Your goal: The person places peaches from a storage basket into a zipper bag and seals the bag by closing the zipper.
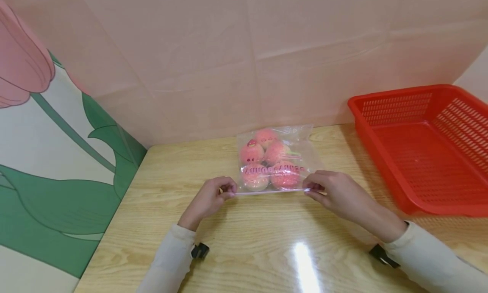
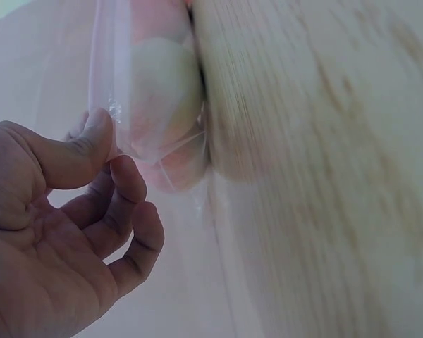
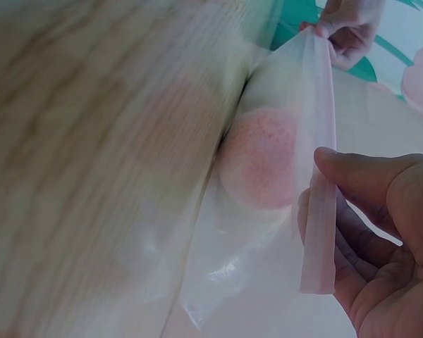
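A clear zip-top bag (image 1: 303, 151) lies on the table with several pink-and-cream peaches (image 1: 286, 174) inside, some printed with small marks. Its zip edge faces the person. At the left corner of that edge, my left hand (image 1: 213, 195) pinches the plastic between thumb and forefinger, as the left wrist view also shows. My right hand (image 1: 337, 193) pinches the same edge near its right end; in the right wrist view a short piece of the pink-tinted strip (image 3: 319, 260) extends past the thumb. Between the hands the edge is stretched straight and slightly raised.
A red plastic basket (image 1: 381, 166) with slotted walls stands on the right of the wood-grain table (image 1: 244, 242). Pale pink covering (image 1: 198, 64) hangs behind the table. On the left is a panel with a painted tulip (image 1: 23, 59).
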